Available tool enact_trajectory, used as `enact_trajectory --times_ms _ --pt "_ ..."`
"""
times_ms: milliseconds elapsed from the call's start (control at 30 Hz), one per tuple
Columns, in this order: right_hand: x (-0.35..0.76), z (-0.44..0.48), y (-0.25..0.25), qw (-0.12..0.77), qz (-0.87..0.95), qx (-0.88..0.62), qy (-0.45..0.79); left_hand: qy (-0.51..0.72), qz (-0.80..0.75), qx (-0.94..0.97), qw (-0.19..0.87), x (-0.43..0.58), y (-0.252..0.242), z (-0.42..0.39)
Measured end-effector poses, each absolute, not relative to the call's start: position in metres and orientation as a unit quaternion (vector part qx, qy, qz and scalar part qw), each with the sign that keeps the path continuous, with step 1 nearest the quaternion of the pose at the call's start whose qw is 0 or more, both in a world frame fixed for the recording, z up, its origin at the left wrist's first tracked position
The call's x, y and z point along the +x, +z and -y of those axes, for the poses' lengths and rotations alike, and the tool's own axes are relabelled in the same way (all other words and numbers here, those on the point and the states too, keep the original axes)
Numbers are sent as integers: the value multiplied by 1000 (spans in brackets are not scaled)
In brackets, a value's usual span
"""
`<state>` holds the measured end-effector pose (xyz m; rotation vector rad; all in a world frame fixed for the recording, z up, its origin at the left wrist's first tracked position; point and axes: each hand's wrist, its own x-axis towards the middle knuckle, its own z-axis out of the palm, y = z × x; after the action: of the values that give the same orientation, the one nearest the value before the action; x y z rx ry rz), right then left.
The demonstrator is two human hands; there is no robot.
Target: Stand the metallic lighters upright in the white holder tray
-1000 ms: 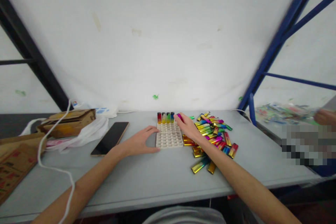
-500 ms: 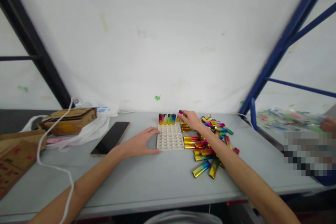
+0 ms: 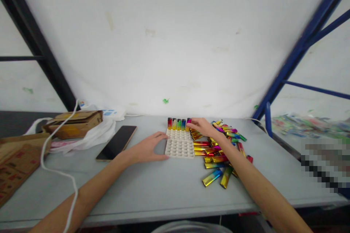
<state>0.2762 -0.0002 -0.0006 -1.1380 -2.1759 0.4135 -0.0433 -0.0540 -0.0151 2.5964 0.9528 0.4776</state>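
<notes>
Left hand (image 3: pixel 150 148) spread by tray (image 3: pixel 179 148), right hand (image 3: pixel 201 126) at lighter (image 3: pixel 188 121).

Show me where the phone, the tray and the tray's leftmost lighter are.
Phone (image 3: pixel 117 143): head view, middle of its screen.
Tray (image 3: pixel 180 156): head view, its front edge.
Leftmost lighter (image 3: pixel 170 124): head view, middle of its body.

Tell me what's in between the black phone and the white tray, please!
In the head view, the person's left hand lies there, between the phone and tray, over grey tabletop.
</notes>
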Motion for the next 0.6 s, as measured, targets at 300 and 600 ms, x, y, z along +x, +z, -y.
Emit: enact_trajectory --times_ms 300,600 --pt "279 1 -7 302 834 -435 152 159 -329 918 156 -45 -13 53" --pt "275 -2 -14 278 838 -454 120 163 -322 918 166 -42 -6 62"
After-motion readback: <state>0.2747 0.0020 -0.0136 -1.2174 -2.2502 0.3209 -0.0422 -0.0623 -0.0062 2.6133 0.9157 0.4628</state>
